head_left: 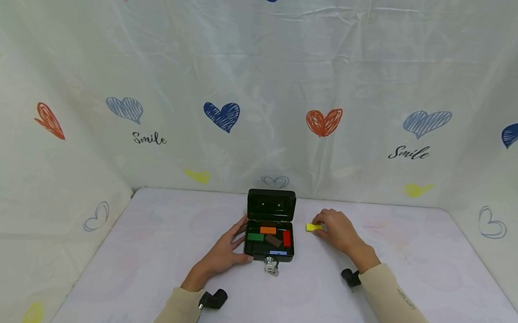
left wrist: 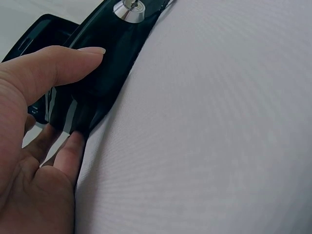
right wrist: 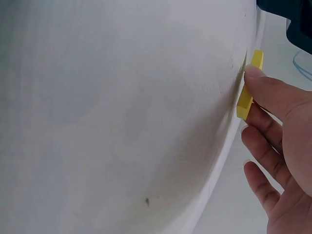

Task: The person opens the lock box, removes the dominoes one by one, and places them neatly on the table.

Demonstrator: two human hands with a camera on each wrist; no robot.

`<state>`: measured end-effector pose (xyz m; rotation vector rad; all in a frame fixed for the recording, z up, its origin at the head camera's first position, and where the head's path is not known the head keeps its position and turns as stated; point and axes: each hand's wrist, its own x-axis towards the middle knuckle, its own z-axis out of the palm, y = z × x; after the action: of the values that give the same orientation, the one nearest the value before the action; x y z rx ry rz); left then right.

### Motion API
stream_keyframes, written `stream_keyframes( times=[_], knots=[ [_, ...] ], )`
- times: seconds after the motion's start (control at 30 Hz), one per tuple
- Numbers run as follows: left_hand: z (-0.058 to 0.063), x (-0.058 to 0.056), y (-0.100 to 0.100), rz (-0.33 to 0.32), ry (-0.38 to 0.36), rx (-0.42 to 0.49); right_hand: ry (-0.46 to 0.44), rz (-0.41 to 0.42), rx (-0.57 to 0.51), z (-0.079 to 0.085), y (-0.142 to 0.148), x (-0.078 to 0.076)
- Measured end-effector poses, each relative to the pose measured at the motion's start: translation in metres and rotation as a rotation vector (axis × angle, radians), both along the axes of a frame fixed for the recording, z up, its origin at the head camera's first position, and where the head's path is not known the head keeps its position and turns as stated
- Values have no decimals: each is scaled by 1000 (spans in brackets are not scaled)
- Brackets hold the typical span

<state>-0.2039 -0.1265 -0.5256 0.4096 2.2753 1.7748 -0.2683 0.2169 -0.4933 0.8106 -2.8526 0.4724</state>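
Note:
A small black cash box (head_left: pixel 249 249) stands on the table with its lid (head_left: pixel 271 204) raised. Inside lie an orange block (head_left: pixel 268 230), a green block (head_left: pixel 255 237), a brown block (head_left: pixel 273 241), a red block (head_left: pixel 286 238) and a light blue block (head_left: pixel 278 253). My left hand (head_left: pixel 226 252) holds the box at its front left corner, thumb (left wrist: pixel 73 66) on the front wall and fingers spread along the left side. To the right of the box, my right hand (head_left: pixel 338 231) pinches a yellow block (right wrist: pixel 246 100) between thumb and fingers, close over the table.
A silver lock (left wrist: pixel 129 9) with keys hanging from it sits at the box's front. The white table (head_left: pixel 310 312) meets a hung white sheet (head_left: pixel 260 151) printed with hearts behind the box. Black wrist cameras (head_left: pixel 214 298) are strapped at both sleeves.

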Motion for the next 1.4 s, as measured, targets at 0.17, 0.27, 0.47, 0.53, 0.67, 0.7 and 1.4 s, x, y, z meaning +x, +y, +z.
stream_keyframes(
  times=[0.17, 0.27, 0.47, 0.53, 0.67, 0.7, 1.4],
  knots=[
    [1, 0, 1, 8, 0, -4, -4, 0, -2, -1, 0, -1],
    [1, 0, 1, 10, 1, -6, -5, 3, -3, -1, 1, -2],
    [1, 0, 1, 9, 4, -16, -10, 10, -16, 0, 2, -1],
    [0, 0, 1, 9, 5, -14, -12, 10, -19, 0, 1, -1],
    [-1, 0, 1, 8, 10, -14, -19, 6, -22, 1, 1, 0],
    [-1, 0, 1, 8, 10, -14, -19, 6, -22, 1, 1, 0],
    [-2, -1, 1, 7, 16, -17, 51, -8, -41, 9, -5, 11]
  ],
)
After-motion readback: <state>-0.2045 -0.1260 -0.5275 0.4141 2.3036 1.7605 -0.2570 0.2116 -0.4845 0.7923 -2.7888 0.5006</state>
